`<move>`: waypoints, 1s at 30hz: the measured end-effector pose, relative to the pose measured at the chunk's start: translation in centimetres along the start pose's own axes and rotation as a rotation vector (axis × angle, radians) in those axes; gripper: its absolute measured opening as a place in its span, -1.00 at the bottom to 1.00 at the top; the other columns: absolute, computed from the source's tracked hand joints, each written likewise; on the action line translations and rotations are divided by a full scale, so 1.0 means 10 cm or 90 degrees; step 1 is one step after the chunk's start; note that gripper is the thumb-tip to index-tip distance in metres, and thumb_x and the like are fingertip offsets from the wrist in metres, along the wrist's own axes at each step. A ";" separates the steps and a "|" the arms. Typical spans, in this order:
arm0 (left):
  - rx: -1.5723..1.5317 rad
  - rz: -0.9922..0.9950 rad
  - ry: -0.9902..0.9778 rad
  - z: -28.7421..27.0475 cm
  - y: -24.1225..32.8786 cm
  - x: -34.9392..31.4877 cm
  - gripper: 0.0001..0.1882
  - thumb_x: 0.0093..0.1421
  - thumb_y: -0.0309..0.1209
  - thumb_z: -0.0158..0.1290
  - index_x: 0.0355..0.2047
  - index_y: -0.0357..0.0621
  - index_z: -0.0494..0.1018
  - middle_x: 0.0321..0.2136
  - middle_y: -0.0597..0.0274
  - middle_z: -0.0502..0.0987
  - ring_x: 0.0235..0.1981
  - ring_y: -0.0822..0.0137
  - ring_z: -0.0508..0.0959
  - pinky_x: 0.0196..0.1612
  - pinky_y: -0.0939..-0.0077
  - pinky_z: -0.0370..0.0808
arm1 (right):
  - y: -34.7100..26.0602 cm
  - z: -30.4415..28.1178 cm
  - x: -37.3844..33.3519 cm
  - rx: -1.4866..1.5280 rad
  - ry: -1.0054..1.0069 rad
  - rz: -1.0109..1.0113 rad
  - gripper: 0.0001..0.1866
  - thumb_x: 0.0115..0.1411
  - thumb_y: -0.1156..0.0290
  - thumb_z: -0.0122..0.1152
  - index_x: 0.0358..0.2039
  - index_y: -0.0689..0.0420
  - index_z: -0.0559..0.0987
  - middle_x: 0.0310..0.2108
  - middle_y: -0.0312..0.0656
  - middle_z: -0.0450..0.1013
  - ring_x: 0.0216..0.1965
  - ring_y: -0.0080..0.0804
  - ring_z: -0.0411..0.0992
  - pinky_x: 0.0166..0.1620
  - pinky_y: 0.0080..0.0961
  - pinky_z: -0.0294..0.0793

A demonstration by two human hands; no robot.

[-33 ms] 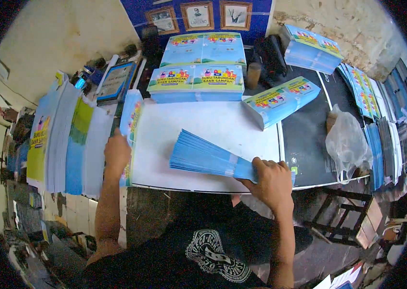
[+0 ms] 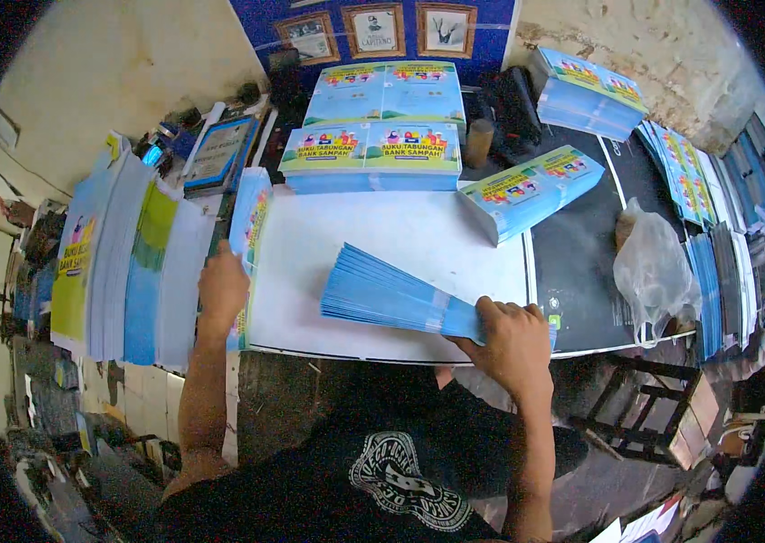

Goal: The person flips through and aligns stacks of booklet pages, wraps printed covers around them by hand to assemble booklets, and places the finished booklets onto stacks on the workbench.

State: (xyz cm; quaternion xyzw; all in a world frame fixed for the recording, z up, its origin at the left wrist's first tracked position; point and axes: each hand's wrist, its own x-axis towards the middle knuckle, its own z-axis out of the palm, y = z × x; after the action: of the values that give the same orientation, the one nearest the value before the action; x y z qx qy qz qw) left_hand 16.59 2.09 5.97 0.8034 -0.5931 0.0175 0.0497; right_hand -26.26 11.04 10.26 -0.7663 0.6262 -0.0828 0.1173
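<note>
My right hand (image 2: 511, 346) grips the near right end of a fanned bundle of light blue booklets (image 2: 382, 291), thumb in front and fingers over the top. Its layered edges spread toward the left, above the white board (image 2: 296, 290) on the table. My left hand (image 2: 223, 291) is closed beside a narrow stack of printed booklets (image 2: 249, 217) at the board's left edge. Something dark shows at the top of that fist; I cannot make out what it is. Left of it, thick paper stacks (image 2: 133, 262) stand on edge.
Printed booklet stacks (image 2: 369, 161) lie at the back of the board. Another stack (image 2: 532, 190) lies at an angle on the right, with a taller one (image 2: 589, 95) behind. A clear plastic bag (image 2: 652, 271) hangs over the right table edge, near a wooden stool (image 2: 663, 407).
</note>
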 end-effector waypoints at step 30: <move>-0.185 0.626 -0.035 -0.97 1.51 -0.54 -0.05 0.11 0.00 0.30 0.35 -0.26 0.17 0.29 -0.20 0.25 0.36 -0.18 0.19 0.43 -0.04 0.09 | 0.13 -0.06 0.03 -0.019 -0.047 -0.010 -0.51 0.12 -0.07 0.30 -0.12 0.03 0.55 -0.36 -0.17 0.62 -0.23 -0.14 0.62 -0.11 -0.14 0.47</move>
State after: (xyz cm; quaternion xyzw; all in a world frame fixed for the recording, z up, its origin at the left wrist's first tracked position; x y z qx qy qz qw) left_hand 0.89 3.78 16.04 0.4146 -0.8982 -0.0652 0.1311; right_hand -27.57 10.42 10.49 -0.7754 0.6166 -0.0459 0.1281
